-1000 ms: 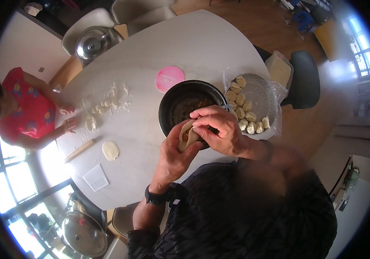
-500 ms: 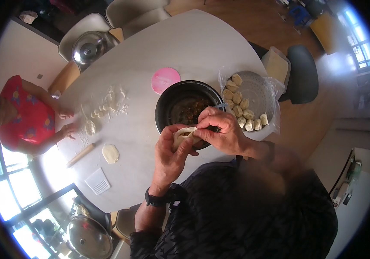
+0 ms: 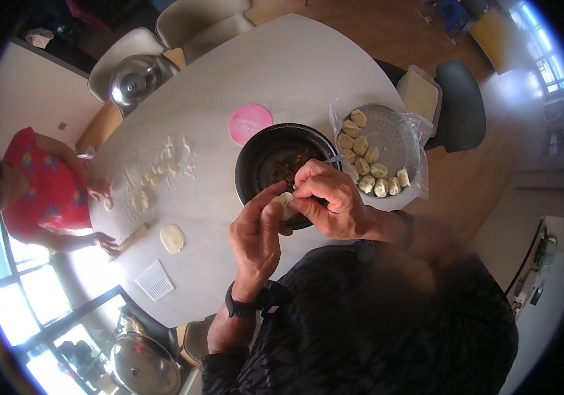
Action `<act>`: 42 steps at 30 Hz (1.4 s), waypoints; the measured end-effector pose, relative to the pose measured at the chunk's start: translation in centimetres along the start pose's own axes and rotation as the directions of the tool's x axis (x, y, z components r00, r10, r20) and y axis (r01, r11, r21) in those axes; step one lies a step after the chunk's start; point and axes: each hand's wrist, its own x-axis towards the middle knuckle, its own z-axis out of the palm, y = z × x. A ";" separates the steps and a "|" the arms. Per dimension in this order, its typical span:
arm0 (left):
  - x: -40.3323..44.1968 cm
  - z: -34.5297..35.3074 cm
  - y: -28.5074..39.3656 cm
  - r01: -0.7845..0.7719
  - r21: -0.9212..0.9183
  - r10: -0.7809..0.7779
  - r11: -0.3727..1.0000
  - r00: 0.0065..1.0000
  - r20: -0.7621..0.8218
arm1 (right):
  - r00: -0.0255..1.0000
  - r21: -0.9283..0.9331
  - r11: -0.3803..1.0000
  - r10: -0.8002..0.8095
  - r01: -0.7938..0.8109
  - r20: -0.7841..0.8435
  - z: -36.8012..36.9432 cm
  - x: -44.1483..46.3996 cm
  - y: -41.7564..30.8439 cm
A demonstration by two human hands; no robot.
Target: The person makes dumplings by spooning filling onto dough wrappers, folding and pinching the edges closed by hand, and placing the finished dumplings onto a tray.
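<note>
A small pale dumpling (image 3: 284, 203) sits between my two hands, over the near rim of a dark pot (image 3: 246, 153). My left hand (image 3: 256, 230) is closed around it from the left, thumb along its near side. With thumb and fingertips, my right hand (image 3: 331, 204) pinches the dough edge at its right. The fingers hide much of the dumpling. Brown chopped filling (image 3: 290, 170) lies in the pot, and a utensil handle (image 3: 336, 158) leans over the pot's right rim. Several finished dumplings (image 3: 361, 146) rest on a round perforated steamer tray (image 3: 394, 128) lined with plastic.
Across the table (image 3: 282, 72) at left, a person in a red top (image 3: 48, 178) has a hand on a rolling pin (image 3: 133, 238). Nearby lie a flat wrapper (image 3: 173, 238), floured dough pieces (image 3: 157, 172) and a white slotted piece (image 3: 155, 280). A pink disc (image 3: 250, 124) lies behind the pot.
My fingers have drawn the dough more closed, and less of its opening shows. The other person's hand has moved down onto the rolling pin, while the other hand holds a small dough piece.
</note>
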 end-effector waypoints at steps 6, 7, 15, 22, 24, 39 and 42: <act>-0.2 0.2 -0.1 -0.004 0.021 0.004 1.000 1.000 0.011 | 0.998 -0.030 0.999 0.016 -0.014 0.059 -0.4 -0.1 0.0; -0.1 -0.1 -0.6 -0.027 -0.015 0.028 1.000 1.000 0.006 | 0.997 -0.043 0.999 0.015 -0.012 0.081 -0.5 0.0 -0.2; 0.3 -1.5 -0.3 0.091 -0.409 -0.088 0.908 0.996 0.026 | 0.942 0.231 0.924 0.259 -0.305 0.212 -2.3 -0.9 -0.5; 0.5 -1.3 0.0 0.142 -0.394 -0.131 0.908 0.990 0.056 | 0.975 0.127 0.971 0.189 -0.203 0.119 -2.0 -1.3 -0.1; 0.5 -1.4 0.1 0.133 -0.371 -0.116 0.919 0.991 0.068 | 0.990 0.088 0.989 0.110 -0.118 0.092 -2.1 -0.8 -0.1; -0.1 -1.9 1.2 0.042 -0.232 -0.011 0.972 0.991 0.135 | 0.974 0.143 0.982 0.092 -0.123 0.205 -3.0 0.9 -1.2; -0.1 -1.8 1.3 -0.001 -0.202 0.020 0.979 0.996 0.091 | 0.982 0.088 0.993 0.067 -0.084 0.178 -2.7 1.1 -1.9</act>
